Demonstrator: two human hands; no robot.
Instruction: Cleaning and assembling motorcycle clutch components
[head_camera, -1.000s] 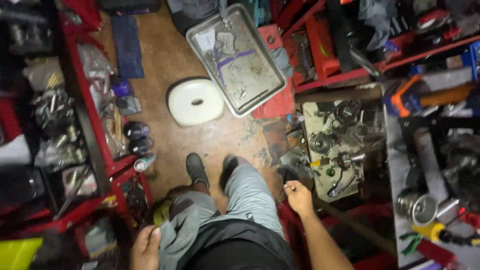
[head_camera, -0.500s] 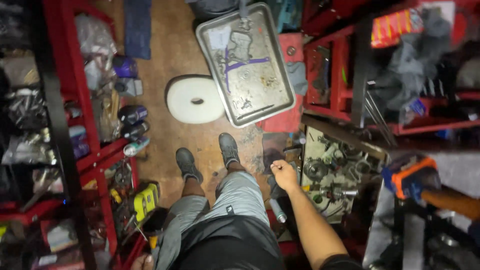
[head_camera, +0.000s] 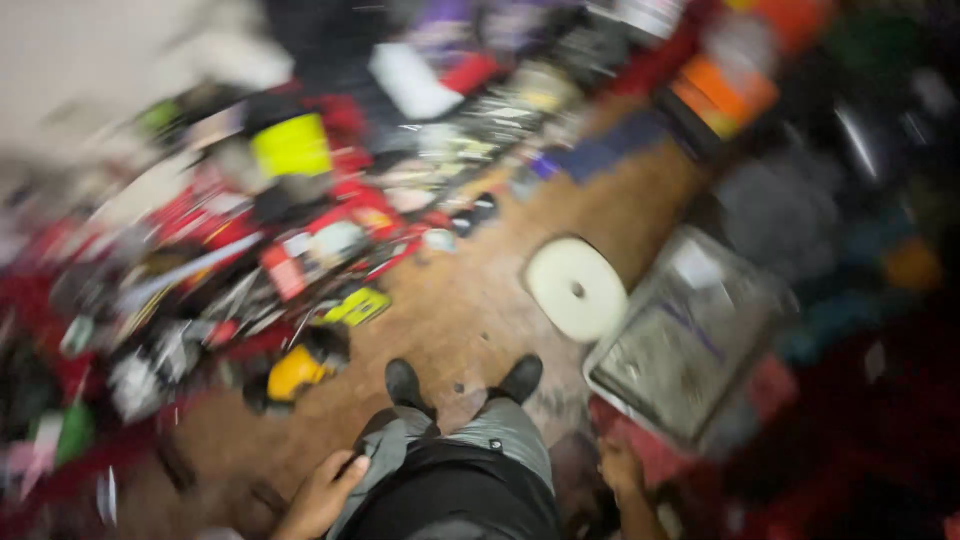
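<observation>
The view is badly blurred by motion. My left hand (head_camera: 322, 492) hangs beside my left thigh, fingers loosely apart, touching my grey trousers (head_camera: 470, 440) and holding nothing. My right hand (head_camera: 622, 468) is low by my right hip, near the red edge beside a grey metal tray (head_camera: 690, 345); nothing shows in it, but blur hides the fingers. My black shoes (head_camera: 462, 383) stand on the brown floor. A white round disc (head_camera: 576, 288) lies on the floor just ahead of my right foot.
Red shelving (head_camera: 250, 250) crowded with tools and parts runs along the left. A yellow tool (head_camera: 296, 372) lies at its foot near my left shoe. More cluttered dark shelves (head_camera: 850, 200) rise on the right. An orange box (head_camera: 722, 95) sits far back.
The camera swung sharply left, tilting the scene. The tray and white disc shifted right in view. My left hand came into view by my thigh; my right hand dropped lower.
</observation>
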